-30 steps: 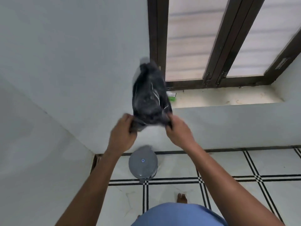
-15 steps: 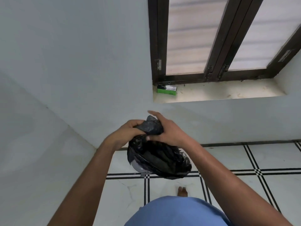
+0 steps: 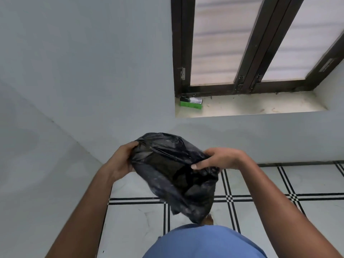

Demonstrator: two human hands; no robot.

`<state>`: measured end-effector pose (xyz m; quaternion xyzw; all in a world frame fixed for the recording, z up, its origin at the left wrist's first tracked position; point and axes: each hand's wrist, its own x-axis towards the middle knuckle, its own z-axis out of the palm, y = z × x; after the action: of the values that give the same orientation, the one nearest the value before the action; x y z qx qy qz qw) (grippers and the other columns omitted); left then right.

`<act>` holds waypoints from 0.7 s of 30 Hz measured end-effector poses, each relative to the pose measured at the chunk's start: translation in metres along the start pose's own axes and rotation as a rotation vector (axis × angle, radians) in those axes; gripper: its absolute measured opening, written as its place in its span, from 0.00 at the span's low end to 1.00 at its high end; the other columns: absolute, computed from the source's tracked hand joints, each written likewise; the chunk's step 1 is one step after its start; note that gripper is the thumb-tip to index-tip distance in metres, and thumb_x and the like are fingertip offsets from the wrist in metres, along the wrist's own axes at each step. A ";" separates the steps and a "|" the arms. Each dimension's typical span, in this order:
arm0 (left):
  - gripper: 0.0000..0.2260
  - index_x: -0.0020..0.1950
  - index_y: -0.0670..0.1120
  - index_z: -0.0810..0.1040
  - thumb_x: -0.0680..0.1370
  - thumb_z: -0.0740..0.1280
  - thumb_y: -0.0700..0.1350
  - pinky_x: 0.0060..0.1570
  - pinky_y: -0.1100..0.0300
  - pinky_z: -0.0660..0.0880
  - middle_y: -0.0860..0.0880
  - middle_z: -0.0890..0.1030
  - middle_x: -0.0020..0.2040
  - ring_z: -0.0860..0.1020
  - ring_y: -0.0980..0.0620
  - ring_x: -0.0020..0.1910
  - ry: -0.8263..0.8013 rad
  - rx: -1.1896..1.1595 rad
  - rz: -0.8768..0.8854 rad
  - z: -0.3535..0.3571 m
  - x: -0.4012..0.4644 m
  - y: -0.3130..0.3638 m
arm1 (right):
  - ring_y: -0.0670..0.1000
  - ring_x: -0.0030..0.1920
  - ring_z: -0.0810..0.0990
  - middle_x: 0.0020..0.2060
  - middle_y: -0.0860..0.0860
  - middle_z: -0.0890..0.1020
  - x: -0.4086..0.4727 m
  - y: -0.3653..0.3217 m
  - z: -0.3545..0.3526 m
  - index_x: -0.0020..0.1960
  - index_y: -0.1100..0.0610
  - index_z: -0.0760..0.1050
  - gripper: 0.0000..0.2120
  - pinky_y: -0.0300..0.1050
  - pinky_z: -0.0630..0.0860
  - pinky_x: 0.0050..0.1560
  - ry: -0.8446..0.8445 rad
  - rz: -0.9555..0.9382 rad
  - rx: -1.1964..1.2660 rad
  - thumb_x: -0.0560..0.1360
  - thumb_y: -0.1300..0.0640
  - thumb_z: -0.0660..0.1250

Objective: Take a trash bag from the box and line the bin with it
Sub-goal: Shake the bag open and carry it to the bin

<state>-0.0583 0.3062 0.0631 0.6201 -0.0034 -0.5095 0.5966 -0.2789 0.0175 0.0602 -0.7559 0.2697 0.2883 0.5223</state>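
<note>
A black trash bag (image 3: pixel 173 172) hangs puffed out in front of me, its mouth pulled wide between my hands. My left hand (image 3: pixel 121 162) grips the left edge of the bag's mouth. My right hand (image 3: pixel 221 159) pinches the right edge. The green and black bag box (image 3: pixel 191 102) lies at the left end of the window sill, beyond and above the bag. The grey bin is hidden behind the bag.
A white wall corner runs down at the left. The dark-framed window (image 3: pixel 251 45) stands over the sill (image 3: pixel 260 106). The tiled floor with black lines (image 3: pixel 279 198) spreads below. A bare toe (image 3: pixel 209 219) shows under the bag, above my blue shirt (image 3: pixel 204 243).
The bag came down from head height to waist height. My hands then moved apart, and the bunched bag opened wide. It now covers the grey bin that showed on the floor.
</note>
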 end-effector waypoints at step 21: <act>0.12 0.53 0.44 0.85 0.77 0.71 0.51 0.50 0.55 0.81 0.45 0.84 0.50 0.84 0.45 0.50 -0.014 1.589 -0.284 -0.022 0.058 -0.040 | 0.62 0.62 0.85 0.65 0.57 0.84 0.038 0.012 0.047 0.68 0.59 0.81 0.18 0.55 0.84 0.57 -0.041 0.304 -0.719 0.85 0.48 0.68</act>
<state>-0.0405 0.2987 -0.0081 0.8503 -0.2896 -0.4294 -0.0931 -0.2684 0.0543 0.0117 -0.8361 0.2498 0.4538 0.1806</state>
